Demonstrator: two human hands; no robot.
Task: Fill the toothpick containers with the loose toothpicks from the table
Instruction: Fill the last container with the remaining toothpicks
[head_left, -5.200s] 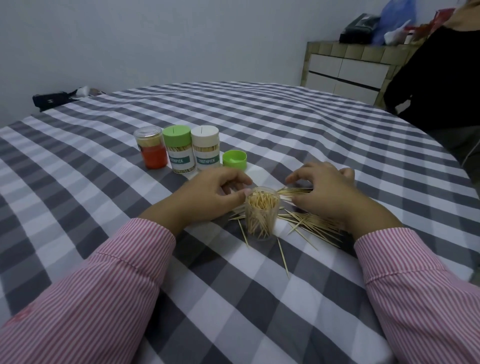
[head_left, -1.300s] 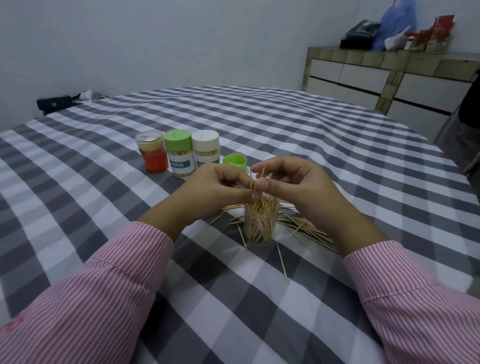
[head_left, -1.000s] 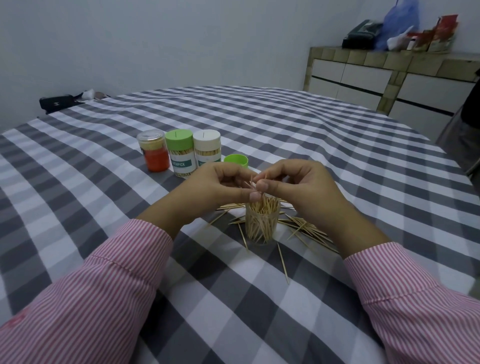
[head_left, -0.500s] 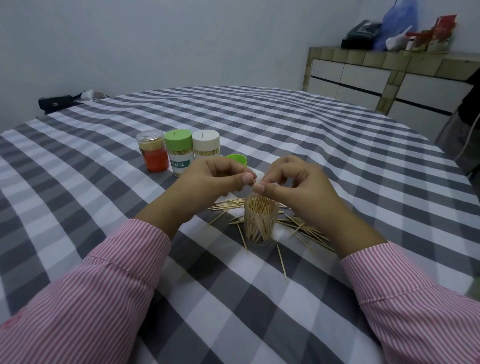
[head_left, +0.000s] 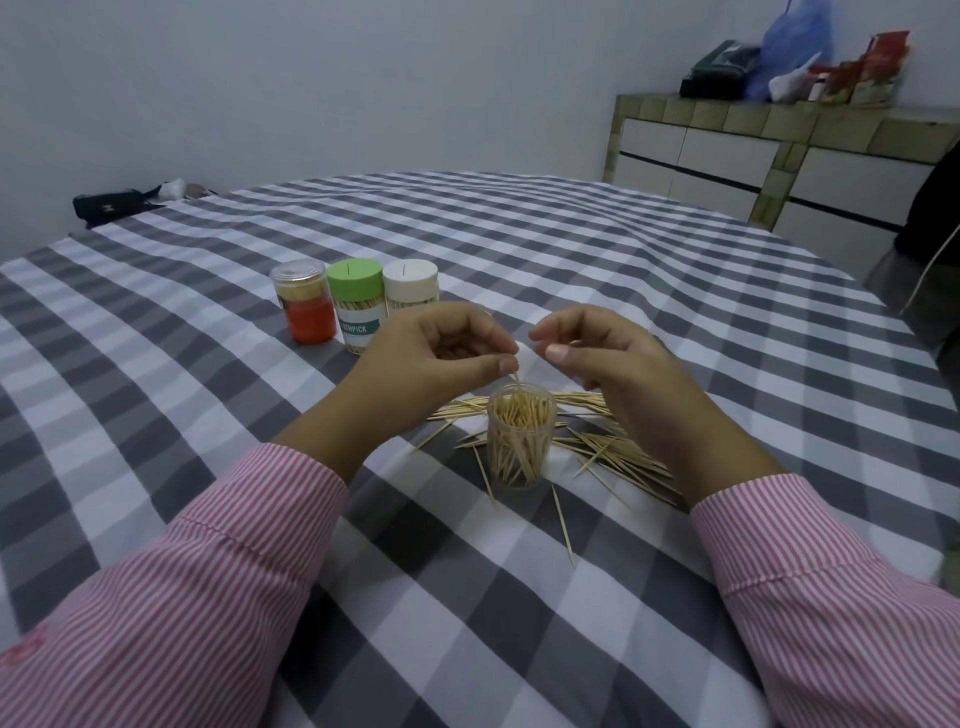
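While toothpick pinched by left hand over open container, right hand loosely curled, empty. Picks light, stiff, sharp-tipped; best gripped mid-shaft, approx.

Five seconds back I had both hands low on the table, the right hand spread over the loose toothpicks and the left hand beside the open jar. Since then I have lifted both above the jar's mouth. A second ago my fingertips met over the jar around a small bunch of picks; now the hands have drawn apart, left and right. My left thumb and finger pinch a single toothpick pointing down into the jar, and my right fingers have curled loosely. The green lid on the far side is now hidden behind my left hand.
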